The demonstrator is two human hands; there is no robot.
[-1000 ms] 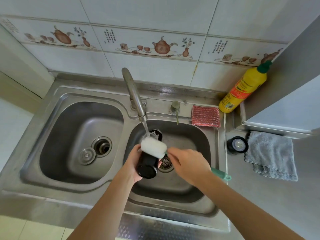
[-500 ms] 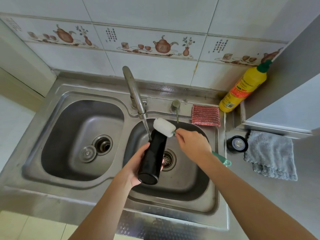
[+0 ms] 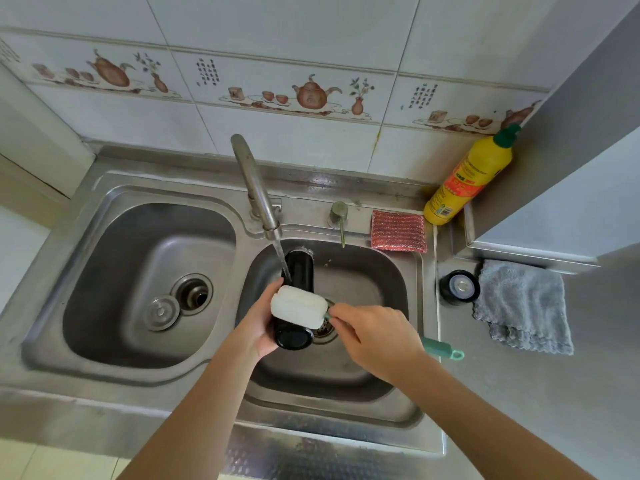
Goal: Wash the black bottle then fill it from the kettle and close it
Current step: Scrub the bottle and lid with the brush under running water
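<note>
Your left hand point(image 3: 258, 322) grips the black bottle point(image 3: 298, 289) over the right sink basin point(image 3: 391, 282), mouth away from you under the tap stream point(image 3: 281, 261). Your right hand point(image 3: 375, 336) pinches the sponge brush point(image 3: 299, 306), whose head lies across the bottle's lower body; scrub along its long axis.

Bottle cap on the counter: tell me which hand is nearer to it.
Right. The right hand holds the brush over the right basin, a short way left of the cap. The left hand grips the black bottle farther left.
</note>
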